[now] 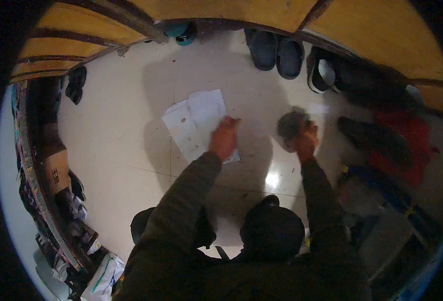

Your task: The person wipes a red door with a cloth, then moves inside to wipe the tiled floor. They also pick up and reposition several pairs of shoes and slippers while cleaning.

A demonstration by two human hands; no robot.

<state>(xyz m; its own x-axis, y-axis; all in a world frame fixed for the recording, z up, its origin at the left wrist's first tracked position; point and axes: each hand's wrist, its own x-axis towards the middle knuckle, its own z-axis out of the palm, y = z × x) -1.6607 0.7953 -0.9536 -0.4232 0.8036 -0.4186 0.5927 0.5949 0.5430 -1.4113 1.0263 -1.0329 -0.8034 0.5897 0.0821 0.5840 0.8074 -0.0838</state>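
Observation:
White sheets of paper (194, 118) lie overlapped and slightly askew on the tiled floor, with a few small brown specks on them. My left hand (223, 138) is at their right edge, fingers curled in and seemingly gripping that edge; the fingertips are partly hidden. To the right, my right hand (308, 140) is closed around a dark grey, roundish, fuzzy-looking clump (290, 125). It is held at or just above the floor. Blur hides what kind of thing the clump is.
Dark slippers (275, 54) and a black-and-white shoe (322, 72) stand along yellow wooden cabinets (362, 35). On the right lies a red cloth or bag (407, 145). A shelf with a cardboard box (56, 168) lines the left. My knees (272, 231) are close below.

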